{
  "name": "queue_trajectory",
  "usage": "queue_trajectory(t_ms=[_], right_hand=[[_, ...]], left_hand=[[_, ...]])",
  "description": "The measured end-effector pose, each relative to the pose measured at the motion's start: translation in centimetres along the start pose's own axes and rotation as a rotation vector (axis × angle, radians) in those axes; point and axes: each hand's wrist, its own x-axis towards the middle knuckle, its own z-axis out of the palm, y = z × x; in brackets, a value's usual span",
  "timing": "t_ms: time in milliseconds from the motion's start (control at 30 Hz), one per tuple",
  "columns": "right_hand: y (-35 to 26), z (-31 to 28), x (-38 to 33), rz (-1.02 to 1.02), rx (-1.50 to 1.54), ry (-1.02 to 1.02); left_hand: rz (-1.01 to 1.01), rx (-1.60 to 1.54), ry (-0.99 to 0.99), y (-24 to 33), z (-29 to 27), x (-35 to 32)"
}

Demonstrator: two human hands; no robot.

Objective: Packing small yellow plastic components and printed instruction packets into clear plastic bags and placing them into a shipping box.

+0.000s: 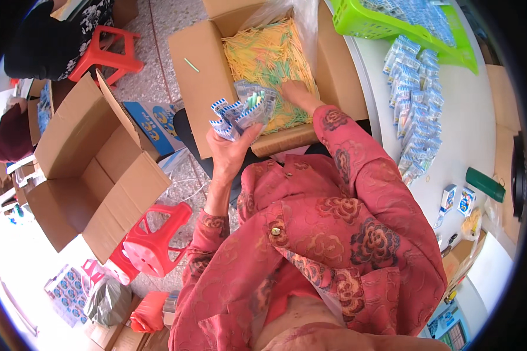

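My left hand (231, 149) is closed round a bunch of small clear packets (240, 114) with blue-and-white striped edges. One packet in the bunch gapes, and short pale green pieces show inside it. My right hand (297, 93) reaches into an open cardboard box (196, 79) in front of me, its fingers curled down at a heap of thin sticks (269, 50) in yellow, orange and green. Its fingertips are hidden, so what they grip cannot be made out. Clear plastic lining (304, 26) stands up at the box's far right.
On the white table (375, 70) at right lie rows of filled packets (413, 105), a green basket (386, 22) of packets, a green cylinder (485, 185) and small boxes (465, 202). Left are an open carton (99, 164) and red stools (152, 243). Another person (47, 41) sits far left.
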Motion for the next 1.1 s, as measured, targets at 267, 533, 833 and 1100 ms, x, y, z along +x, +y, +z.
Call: queue_trajectory(t_ms=[267, 533, 833, 1100], right_hand=[[-0.3, 1.4, 0.9, 0.008, -0.036, -0.041], [1.1, -6.8, -2.2, 0.026, 0.310, 0.093], [-4.3, -25.9, -15.4, -0.487, 0.666, 0.294], [-6.4, -25.9, -16.9, -0.773, 0.278, 0.408]], left_hand=[[-0.015, -0.031, -0.029, -0.1, 0.1, 0.3], [-0.025, 0.012, -0.053, -0.2, 0.5, 0.2], [-0.008, 0.157, -0.151, -1.5, 0.9, 0.5], [0.030, 0.179, -0.213, -0.4, 2.2, 0.0]])
